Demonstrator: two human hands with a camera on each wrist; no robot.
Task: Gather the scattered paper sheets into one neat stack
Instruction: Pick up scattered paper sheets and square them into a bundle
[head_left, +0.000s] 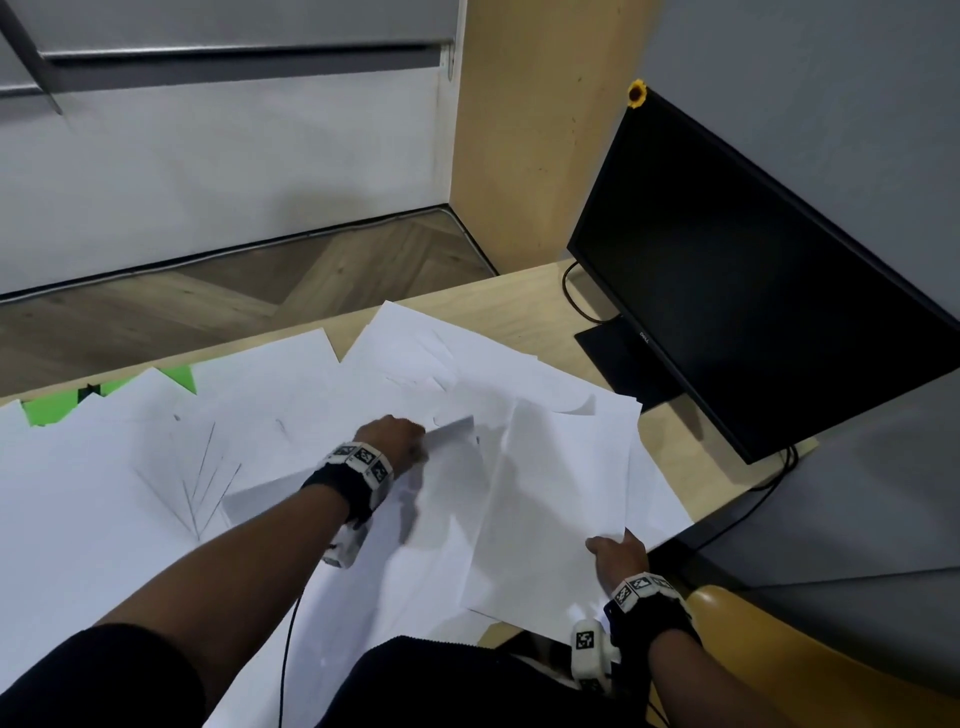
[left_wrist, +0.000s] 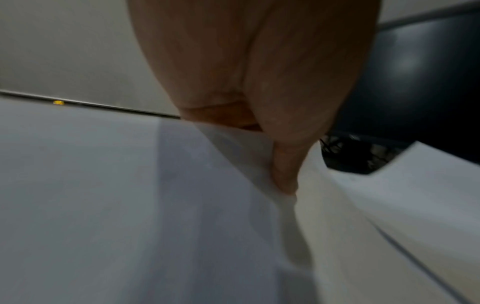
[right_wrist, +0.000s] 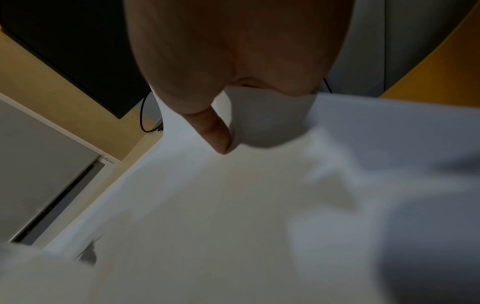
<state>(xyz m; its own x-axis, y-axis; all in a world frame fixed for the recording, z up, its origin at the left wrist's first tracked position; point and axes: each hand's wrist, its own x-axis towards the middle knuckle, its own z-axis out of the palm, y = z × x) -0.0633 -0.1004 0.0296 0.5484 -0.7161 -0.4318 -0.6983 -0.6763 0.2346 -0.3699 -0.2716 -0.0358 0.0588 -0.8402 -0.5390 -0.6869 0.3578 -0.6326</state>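
Several white paper sheets (head_left: 291, 415) lie scattered and overlapping across the wooden desk (head_left: 524, 296). My left hand (head_left: 397, 434) is in the middle of the pile and pinches the lifted corner of one sheet (head_left: 452, 428); in the left wrist view the thumb (left_wrist: 284, 172) presses on that paper (left_wrist: 233, 156). My right hand (head_left: 618, 558) grips the near right corner of a bundle of sheets (head_left: 550, 499) at the desk's front edge. The thumb (right_wrist: 215, 133) lies on top of the paper (right_wrist: 233, 205), the other fingers are hidden beneath.
A black monitor (head_left: 753, 270) stands at the right on its base (head_left: 623, 358), with cables (head_left: 571, 296) behind. Green paper (head_left: 52, 410) shows under sheets at the left. A yellow chair (head_left: 810, 654) is at the lower right. Beyond the desk's far edge is wood floor (head_left: 208, 301).
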